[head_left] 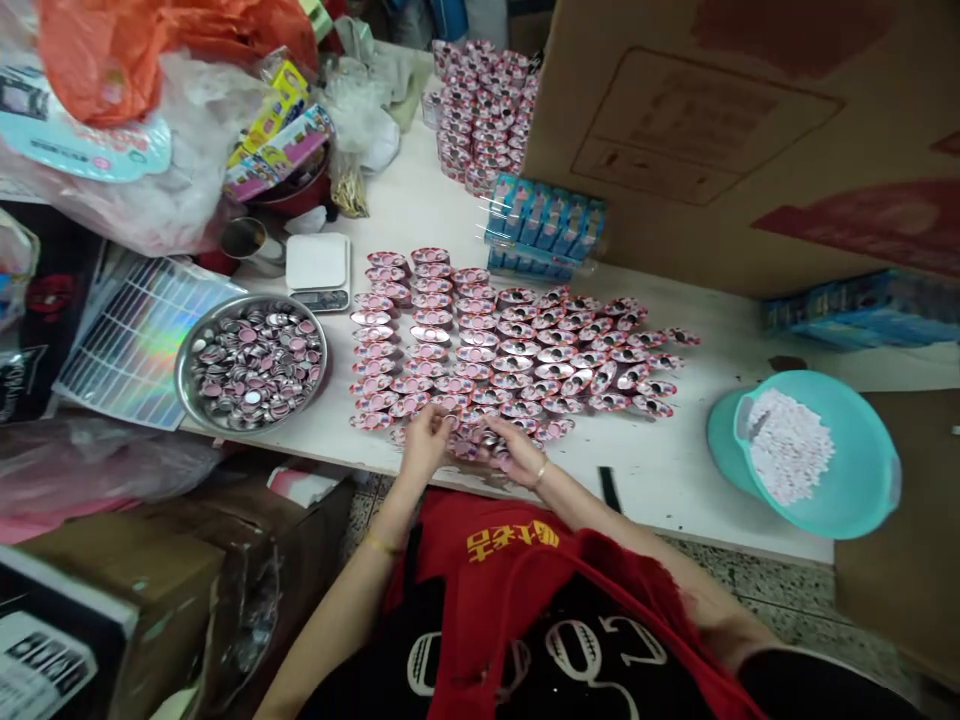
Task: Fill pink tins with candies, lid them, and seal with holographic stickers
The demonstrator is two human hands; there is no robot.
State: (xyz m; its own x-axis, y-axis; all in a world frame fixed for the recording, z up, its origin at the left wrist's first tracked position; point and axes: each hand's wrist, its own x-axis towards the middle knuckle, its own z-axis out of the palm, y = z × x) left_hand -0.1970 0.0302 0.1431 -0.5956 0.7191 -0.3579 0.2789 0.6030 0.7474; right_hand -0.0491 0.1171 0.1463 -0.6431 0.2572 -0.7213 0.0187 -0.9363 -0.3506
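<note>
Both hands [471, 440] among small cartons [517, 362]

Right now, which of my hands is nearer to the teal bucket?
Your right hand, which is left of the teal bucket across a stretch of table. Your left hand is farther left, beyond the right one.

We saw an open strip of counter [667, 470] between the packed pink boxes [517, 350] and the green tub [847, 470]. The steel bowl [251, 365] blocked the left side, and the blue packs [544, 225] and large carton [720, 140] stood across the far right.
</note>
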